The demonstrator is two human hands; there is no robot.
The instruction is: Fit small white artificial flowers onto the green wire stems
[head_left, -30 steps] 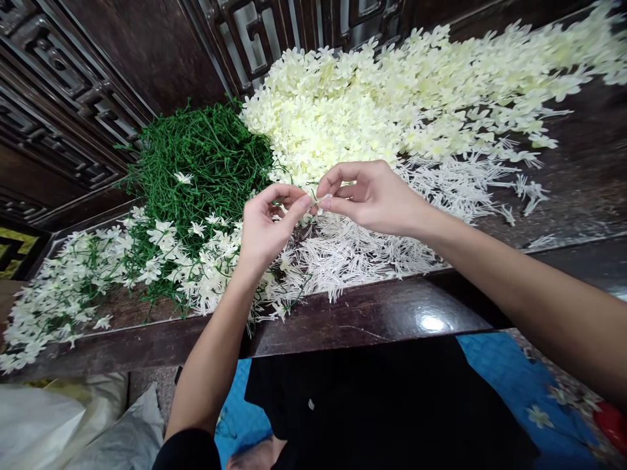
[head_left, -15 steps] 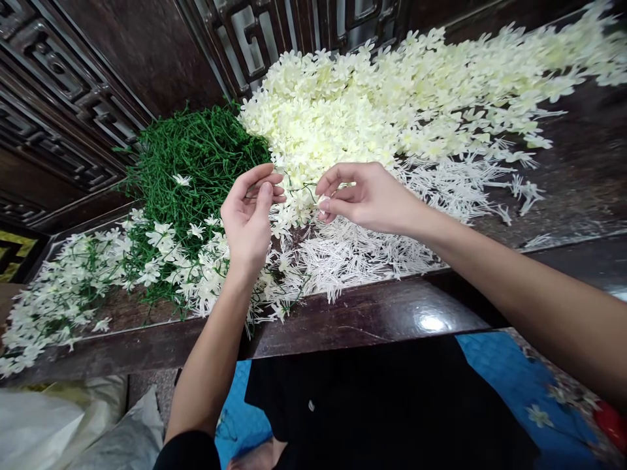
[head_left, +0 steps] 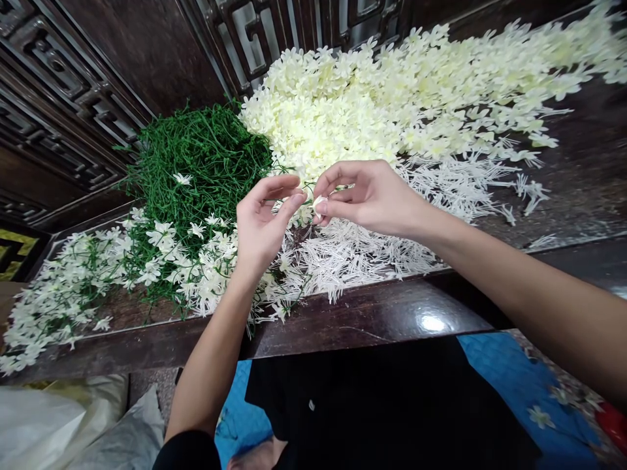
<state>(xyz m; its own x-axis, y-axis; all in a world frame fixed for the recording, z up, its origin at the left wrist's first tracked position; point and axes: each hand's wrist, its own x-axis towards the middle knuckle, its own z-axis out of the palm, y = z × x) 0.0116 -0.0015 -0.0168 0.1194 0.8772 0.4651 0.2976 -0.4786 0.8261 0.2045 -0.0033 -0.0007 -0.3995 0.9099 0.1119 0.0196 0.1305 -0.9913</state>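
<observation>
My right hand (head_left: 360,196) is closed, thumb and fingers pinching a small white artificial flower (head_left: 319,205). Close to its left, my left hand (head_left: 269,215) has its thumb and fingertips drawn together on a thin green plastic stem (head_left: 307,187), which is mostly hidden by the fingers. Both hands are above the bench, fingertips nearly meeting. Behind them spreads a heap of cream-white flower heads (head_left: 333,124). Under my right hand lie many thin white plastic stamens (head_left: 362,254). A mound of green stems (head_left: 196,156) sits beyond my left hand.
Flowers joined to green stems (head_left: 73,281) lie along the left end of the dark wooden bench (head_left: 372,313). Carved wooden panels (head_left: 157,46) stand behind. Pale sacks (head_left: 59,418) are at the lower left, and a blue mat (head_left: 514,372) is below.
My left hand has moved right, closing the gap to my right hand. The stem stretch visible between them is shorter. My right hand has barely moved.
</observation>
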